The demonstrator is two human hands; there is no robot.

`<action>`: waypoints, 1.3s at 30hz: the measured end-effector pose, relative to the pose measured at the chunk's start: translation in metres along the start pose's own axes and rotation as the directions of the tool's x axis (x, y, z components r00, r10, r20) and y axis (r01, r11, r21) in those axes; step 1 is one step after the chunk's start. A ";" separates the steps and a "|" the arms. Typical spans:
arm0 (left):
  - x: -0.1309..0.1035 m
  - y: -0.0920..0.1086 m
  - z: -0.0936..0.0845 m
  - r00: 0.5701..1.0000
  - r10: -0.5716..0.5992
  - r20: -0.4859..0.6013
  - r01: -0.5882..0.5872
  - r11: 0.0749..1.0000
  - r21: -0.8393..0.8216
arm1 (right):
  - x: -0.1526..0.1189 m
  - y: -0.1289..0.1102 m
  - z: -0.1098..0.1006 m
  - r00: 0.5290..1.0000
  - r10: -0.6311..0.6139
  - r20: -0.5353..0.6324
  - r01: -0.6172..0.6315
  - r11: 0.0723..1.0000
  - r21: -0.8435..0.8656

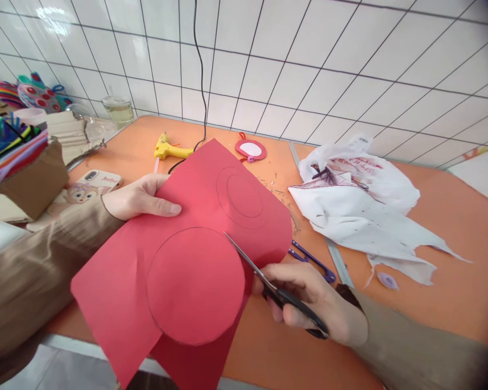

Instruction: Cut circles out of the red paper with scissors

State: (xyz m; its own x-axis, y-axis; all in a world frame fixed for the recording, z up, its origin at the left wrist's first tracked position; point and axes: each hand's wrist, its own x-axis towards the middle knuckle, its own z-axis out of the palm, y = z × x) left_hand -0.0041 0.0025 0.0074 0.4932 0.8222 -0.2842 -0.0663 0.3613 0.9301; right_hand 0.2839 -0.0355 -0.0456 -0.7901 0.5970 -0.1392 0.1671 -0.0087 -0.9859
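Note:
My left hand (pixel 144 197) grips the upper left edge of a red sheet of paper (pixel 187 189), thumb on top and fingers underneath. Two thin ovals, one inside the other, are drawn on its upper right part. Below them lies a large circle outline (pixel 195 287), whose right and lower edge is cut free from the sheet. In my right hand (pixel 315 300) is a pair of black-handled scissors (pixel 284 300). One blade lies over the paper along the circle's upper right edge; the other is hidden beneath the sheet.
On the orange table (pixel 451 216) lie a yellow glue gun (pixel 173 149), a red oval ornament (pixel 250 149), a purple compass-like tool (pixel 315 262) and white cloth (pixel 350 222) by a plastic bag (pixel 386 173). At left are a phone (pixel 93 184) and a cardboard box (pixel 36 173) of pipe cleaners.

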 end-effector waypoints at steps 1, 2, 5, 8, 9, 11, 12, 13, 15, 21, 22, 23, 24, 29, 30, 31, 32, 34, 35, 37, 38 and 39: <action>0.000 0.000 0.000 1.000 0.002 0.002 -0.002 1.000 0.000 | 0.000 0.000 0.000 1.000 0.010 0.001 -0.010 1.000 0.000; 0.000 0.000 0.001 1.000 0.004 0.006 -0.004 1.000 0.000 | 0.000 0.000 0.000 1.000 0.018 0.003 -0.018 1.000 0.001; 0.000 0.000 0.001 1.000 0.011 0.014 -0.011 1.000 0.002 | 0.000 -0.002 -0.001 1.000 0.026 0.004 -0.026 1.000 -0.001; 0.000 0.000 0.001 0.999 0.031 0.021 -0.031 1.000 0.002 | 0.000 -0.005 0.000 0.999 0.040 -0.003 -0.040 0.999 -0.004; 0.000 -0.001 0.000 0.999 0.035 0.024 -0.035 0.999 0.002 | 0.000 -0.006 0.000 0.999 0.046 -0.006 -0.046 0.999 -0.005; 0.000 -0.002 -0.001 0.999 0.035 0.026 -0.035 0.999 -0.002 | 0.000 -0.006 0.000 0.999 0.041 -0.008 -0.041 0.999 -0.010; 0.001 -0.002 -0.001 0.999 0.035 0.025 -0.035 0.999 -0.005 | 0.000 -0.005 0.000 0.999 0.034 -0.008 -0.034 0.999 -0.013; 0.001 -0.002 -0.002 0.999 0.036 0.024 -0.036 0.999 -0.006 | 0.000 -0.004 0.000 1.000 0.020 -0.008 -0.020 1.000 -0.014; 0.001 -0.003 -0.003 0.999 0.033 0.022 -0.033 0.999 -0.005 | -0.001 -0.002 0.000 1.000 -0.008 -0.008 0.008 1.000 -0.013; 0.001 -0.002 -0.002 0.999 0.029 0.012 -0.029 1.000 -0.009 | 0.000 -0.003 0.001 0.999 0.031 -0.010 -0.031 1.000 0.002; 0.001 -0.002 -0.001 1.000 0.027 0.013 -0.027 1.000 -0.008 | 0.000 -0.004 0.001 0.999 0.031 -0.007 -0.031 0.999 0.006; 0.001 -0.002 -0.001 1.000 0.023 0.016 -0.023 1.000 -0.005 | 0.000 -0.005 0.001 1.000 0.030 -0.003 -0.030 1.000 0.009; 0.001 -0.002 -0.001 1.000 0.018 0.020 -0.018 1.000 0.001 | 0.001 -0.005 0.001 1.000 0.027 0.001 -0.027 1.000 0.012; 0.002 -0.002 0.000 0.999 0.024 0.038 -0.026 0.999 0.032 | 0.001 -0.007 0.001 0.999 0.051 -0.006 -0.051 0.998 0.021; 0.002 -0.002 0.000 0.999 0.032 0.036 -0.033 0.999 0.038 | 0.000 -0.007 0.001 0.998 0.056 -0.007 -0.055 0.998 0.019; 0.002 -0.003 0.000 0.999 0.041 0.033 -0.043 0.998 0.042 | 0.000 -0.007 0.001 0.999 0.052 -0.006 -0.052 0.998 0.019; 0.002 -0.003 0.000 0.998 0.050 0.032 -0.052 0.998 0.045 | 0.000 -0.006 0.001 0.999 0.045 -0.004 -0.045 0.999 0.017; 0.002 -0.003 0.000 0.998 0.059 0.038 -0.061 0.997 0.047 | 0.000 -0.005 0.001 1.000 0.028 -0.002 -0.028 1.000 0.014; 0.002 -0.003 0.000 0.997 0.057 0.044 -0.059 0.997 0.046 | 0.000 -0.004 0.001 1.000 0.022 -0.001 -0.022 1.000 0.013; 0.002 -0.003 0.000 0.997 0.050 0.051 -0.053 0.998 0.045 | 0.001 -0.005 0.001 1.000 0.021 -0.001 -0.021 1.000 0.016; 0.001 -0.003 0.000 0.998 0.050 0.045 -0.052 0.998 0.045 | 0.001 -0.006 0.001 1.000 0.026 -0.002 -0.026 1.000 0.014; 0.001 -0.003 0.000 0.998 0.052 0.034 -0.053 0.998 0.045 | 0.001 -0.006 0.001 1.000 0.031 -0.004 -0.031 0.999 0.011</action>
State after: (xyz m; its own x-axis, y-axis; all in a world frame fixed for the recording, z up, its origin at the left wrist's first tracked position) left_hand -0.0029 0.0024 0.0040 0.5184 0.8243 -0.2276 -0.0533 0.2968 0.9534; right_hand 0.2813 -0.0355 -0.0397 -0.7821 0.5996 -0.1696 0.1850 -0.0365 -0.9821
